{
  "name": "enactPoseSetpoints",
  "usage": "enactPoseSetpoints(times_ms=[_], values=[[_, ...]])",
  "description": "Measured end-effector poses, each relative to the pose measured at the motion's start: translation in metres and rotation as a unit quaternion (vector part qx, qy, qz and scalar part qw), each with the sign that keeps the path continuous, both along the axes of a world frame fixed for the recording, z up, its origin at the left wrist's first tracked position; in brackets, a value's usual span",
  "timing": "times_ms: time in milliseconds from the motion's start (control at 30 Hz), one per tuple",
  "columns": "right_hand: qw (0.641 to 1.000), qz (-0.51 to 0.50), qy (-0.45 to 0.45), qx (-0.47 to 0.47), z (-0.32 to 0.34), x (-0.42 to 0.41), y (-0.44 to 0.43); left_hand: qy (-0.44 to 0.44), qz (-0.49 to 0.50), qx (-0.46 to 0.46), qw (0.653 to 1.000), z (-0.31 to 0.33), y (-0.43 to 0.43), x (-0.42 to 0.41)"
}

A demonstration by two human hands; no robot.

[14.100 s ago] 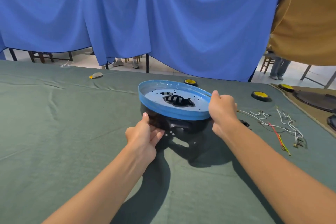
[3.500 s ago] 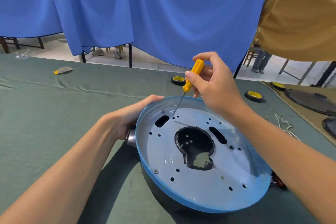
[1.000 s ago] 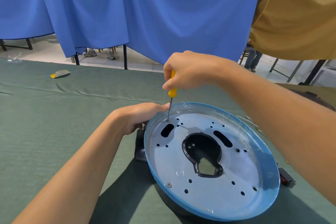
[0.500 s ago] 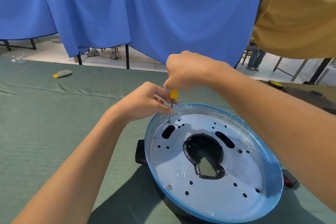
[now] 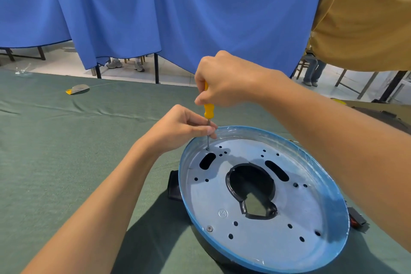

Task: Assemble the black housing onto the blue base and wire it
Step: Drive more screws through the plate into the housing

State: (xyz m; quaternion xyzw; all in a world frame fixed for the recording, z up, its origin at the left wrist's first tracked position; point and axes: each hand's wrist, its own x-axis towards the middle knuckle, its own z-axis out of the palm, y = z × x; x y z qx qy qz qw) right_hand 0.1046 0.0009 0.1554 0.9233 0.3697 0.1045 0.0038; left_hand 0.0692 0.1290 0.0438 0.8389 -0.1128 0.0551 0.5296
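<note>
The round blue base lies tilted on the green table, its perforated silver inside facing up. The black housing sits under it, showing at the left edge and through the centre hole. My right hand grips the yellow handle of a small screwdriver, held upright. Its tip rests on a screw near the base's far-left rim. My left hand pinches the metal shaft just above the rim. Another screw sits in the near-left part of the plate.
A small yellow and grey object lies far left on the green cloth. A red and black part peeks out right of the base. A person in a mustard shirt stands at the right. Blue curtains hang behind the table.
My left hand left the base's rim and rose to pinch the screwdriver shaft. My right hand keeps the screwdriver upright on the same far-left screw.
</note>
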Motion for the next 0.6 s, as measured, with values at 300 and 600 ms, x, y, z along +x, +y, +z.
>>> enactPoseSetpoints(times_ms=[300,600], values=[[0.998,0.023,0.052,-0.025,0.001,-0.003,-0.012,-0.033,-0.009,0.098,0.995,0.000,-0.003,0.002],[0.999,-0.030,-0.006,0.021,-0.012,0.000,-0.012,-0.060,0.048,0.072,0.994,-0.004,-0.008,0.003]])
